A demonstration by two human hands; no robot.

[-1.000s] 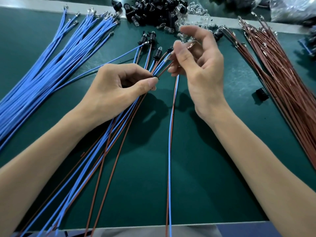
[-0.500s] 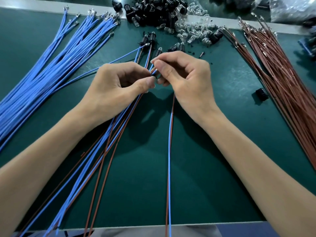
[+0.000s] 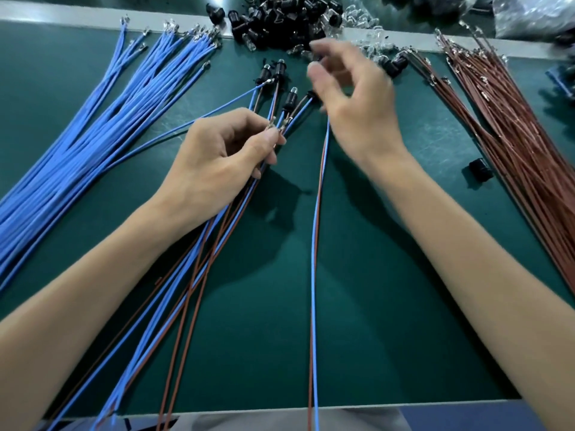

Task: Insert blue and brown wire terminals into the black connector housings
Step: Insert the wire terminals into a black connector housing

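Pinching a bunch of blue and brown wires point(image 3: 194, 275) between thumb and curled fingers, the left hand point(image 3: 217, 157) holds them over the green table point(image 3: 389, 321), with the bare metal terminals point(image 3: 275, 126) poking out past the thumb tip. The right hand point(image 3: 354, 101) is raised beyond it and motion-blurred, fingers loosely curled, thumb and forefinger apart; cannot tell if it grips anything. One blue-brown wire pair point(image 3: 315, 275) runs from under that hand to the near edge. Black connector housings point(image 3: 280, 20) are piled at the far edge, and fitted housings point(image 3: 270, 73) lie just ahead of the left hand. Loose blue wires point(image 3: 93, 135) lie left, brown wires point(image 3: 513, 144) right.
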